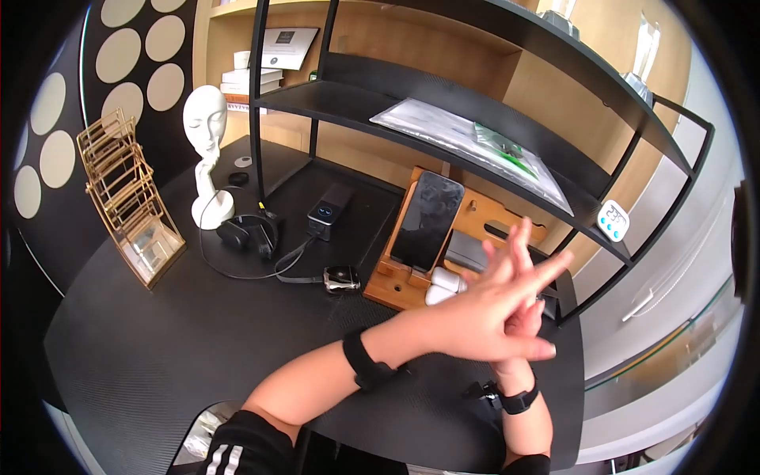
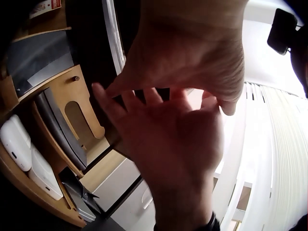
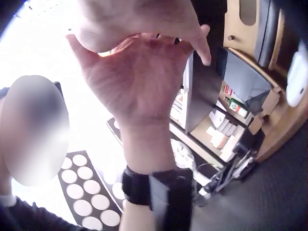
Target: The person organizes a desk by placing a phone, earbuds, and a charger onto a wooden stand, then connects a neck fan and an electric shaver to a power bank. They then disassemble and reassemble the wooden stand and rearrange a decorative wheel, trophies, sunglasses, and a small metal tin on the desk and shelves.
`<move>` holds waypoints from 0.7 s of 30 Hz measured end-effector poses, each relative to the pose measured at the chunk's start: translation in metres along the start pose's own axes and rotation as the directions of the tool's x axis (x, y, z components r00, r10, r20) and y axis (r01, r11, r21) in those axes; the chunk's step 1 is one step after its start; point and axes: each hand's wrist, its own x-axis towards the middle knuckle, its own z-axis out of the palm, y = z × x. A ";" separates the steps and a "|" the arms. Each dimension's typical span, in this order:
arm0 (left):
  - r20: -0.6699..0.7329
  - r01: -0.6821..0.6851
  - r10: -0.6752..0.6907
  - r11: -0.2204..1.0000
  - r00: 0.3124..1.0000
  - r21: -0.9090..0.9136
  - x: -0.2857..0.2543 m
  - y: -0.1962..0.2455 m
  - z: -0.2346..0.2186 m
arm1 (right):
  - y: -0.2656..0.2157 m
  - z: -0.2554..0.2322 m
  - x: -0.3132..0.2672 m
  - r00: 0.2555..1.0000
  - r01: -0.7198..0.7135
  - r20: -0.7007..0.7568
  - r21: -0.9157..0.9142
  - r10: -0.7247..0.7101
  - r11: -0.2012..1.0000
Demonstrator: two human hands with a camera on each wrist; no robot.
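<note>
In the head view, the left hand [image 1: 475, 321] reaches in from the left and lies across the right hand [image 1: 514, 366], which rises from below. Several fingers stand out straight and spread, and the hands touch. The left wrist view shows the heel of the left hand [image 2: 187, 57] above the right palm [image 2: 175, 139]. In the right wrist view, the right hand [image 3: 139, 21] lies above the left palm [image 3: 139, 79]. No object shows in either hand. Where the hands overlap, parts of the fingers are hidden, and I cannot tell whether they interlace.
Behind the hands, a wooden stand [image 1: 383, 283] holds a phone [image 1: 428, 222] and a white earbud case [image 1: 439, 294]. Left are a power bank [image 1: 329, 212], headphones [image 1: 249, 236], a white head sculpture [image 1: 207, 127] and a gold rack [image 1: 127, 190]. A black shelf [image 1: 340, 101] spans the desk [image 1: 198, 340].
</note>
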 end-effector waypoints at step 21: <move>0.331 0.140 0.005 0.899 0.944 -0.415 0.004 0.011 -0.011 | -0.059 0.014 -0.016 0.994 0.036 0.093 -0.745 0.051 0.666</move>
